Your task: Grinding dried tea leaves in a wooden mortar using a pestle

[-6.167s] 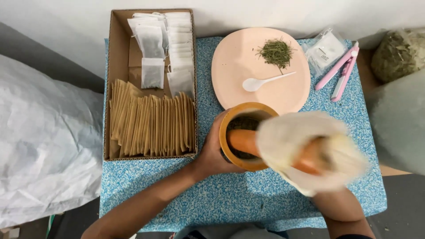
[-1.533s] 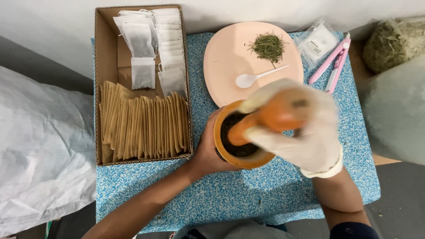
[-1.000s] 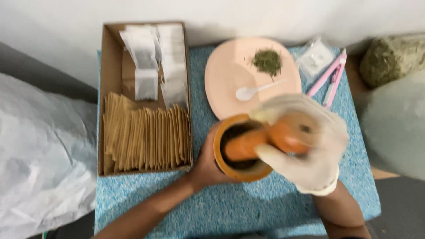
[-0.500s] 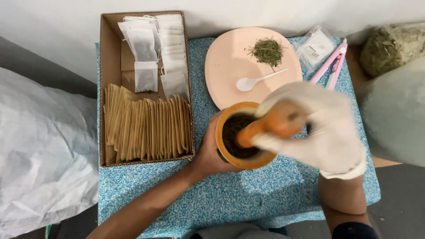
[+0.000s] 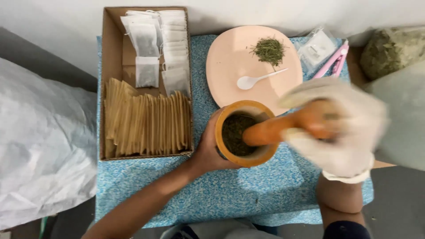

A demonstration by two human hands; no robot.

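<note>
I see a blue speckled table under both hands. Far to the left of my left hand lies a big white sack. Just left of that hand, a cardboard box holds a row of brown envelopes and, farther from me, white tea bags. Beyond my hands sits a pink plate with a small heap of dried herb and a white spoon on it. Past my right hand lie a clear packet and a pink tool, with a greenish bundle farther right.

Between my hands stands the mortar, ground herb inside. My left hand, bare, wraps its left side, fingers curled on the wall. My right hand, in a white glove and blurred, is clenched on the orange pestle, which slants down to the left, its tip in the mortar.
</note>
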